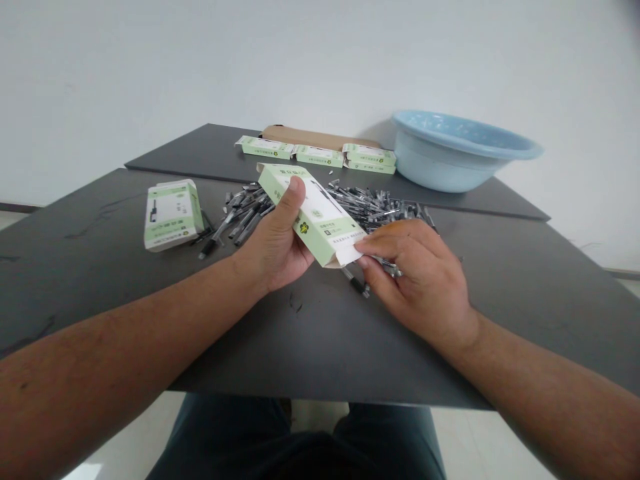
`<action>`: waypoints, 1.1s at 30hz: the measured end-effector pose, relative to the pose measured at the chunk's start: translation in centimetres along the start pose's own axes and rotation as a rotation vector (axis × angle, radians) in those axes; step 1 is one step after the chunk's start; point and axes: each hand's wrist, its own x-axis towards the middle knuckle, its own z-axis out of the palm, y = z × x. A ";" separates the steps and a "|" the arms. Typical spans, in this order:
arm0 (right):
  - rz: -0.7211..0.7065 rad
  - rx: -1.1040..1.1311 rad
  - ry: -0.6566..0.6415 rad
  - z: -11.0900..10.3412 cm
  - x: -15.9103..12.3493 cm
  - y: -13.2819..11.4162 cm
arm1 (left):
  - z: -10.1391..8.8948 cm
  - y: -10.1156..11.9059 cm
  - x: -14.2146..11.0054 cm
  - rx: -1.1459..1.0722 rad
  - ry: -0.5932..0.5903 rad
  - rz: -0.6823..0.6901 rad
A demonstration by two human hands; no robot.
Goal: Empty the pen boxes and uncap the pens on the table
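A green and white pen box (320, 212) is held tilted above the table, its near end toward me. My left hand (281, 250) wraps round its left side, thumb on top. The fingers of my right hand (420, 273) pinch the white end flap (349, 251) of the same box. Behind and below the box lies a heap of black-and-clear pens (380, 205), partly hidden by the box and my hands. A single pen (356, 283) points toward me under the flap. Whether pens are inside the held box cannot be seen.
Left of the heap rests another green and white box (173, 215). Along the back stand several similar boxes (320, 155) in front of a brown cardboard piece (320, 137). A large light blue basin (453, 157) sits at the back right of the dark grey table (525, 293), by the wall.
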 end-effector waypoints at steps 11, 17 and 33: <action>0.035 0.009 0.009 -0.2 0.0 -0.4 | 0.2 -0.1 -0.1 0.013 0.016 0.008; 0.003 0.066 -0.042 -0.3 0.0 -0.4 | 0.5 0.0 -0.3 0.016 0.015 -0.012; 0.019 0.142 -0.051 -0.2 0.1 -0.5 | 0.7 -0.2 -0.8 0.050 -0.025 -0.021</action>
